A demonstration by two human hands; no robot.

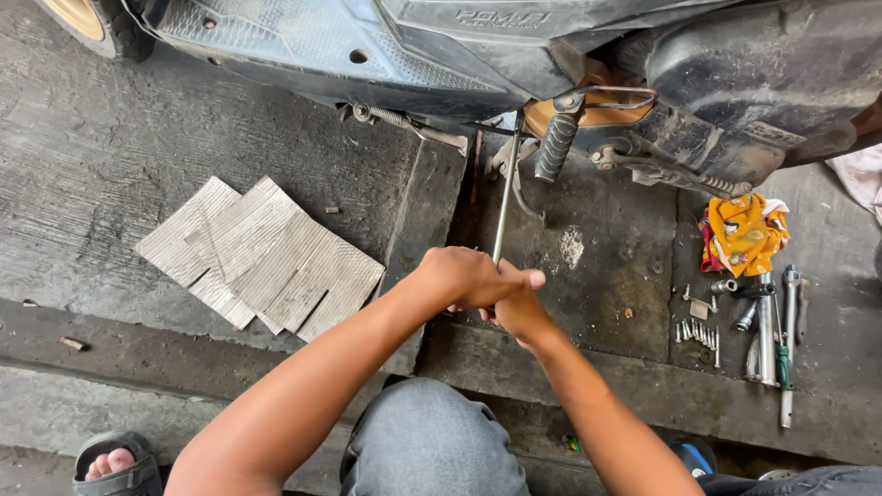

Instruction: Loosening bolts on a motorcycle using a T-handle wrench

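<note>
Rough concrete floor is what we're squatting on, with a raised step edge running down toward our knees and open room off to the left. We're looking at the dark scooter underbody filling the top, cardboard sheet lying flat left of us, and a yellow rag with loose tools and small bolts sitting right. We're reaching both arms forward, meeting at the middle. Our left hand is curling its fingers tight over the near end of the long metal rod, and our right hand is gripping just underneath, touching it. Rod's far end is running up under the scooter.
</note>
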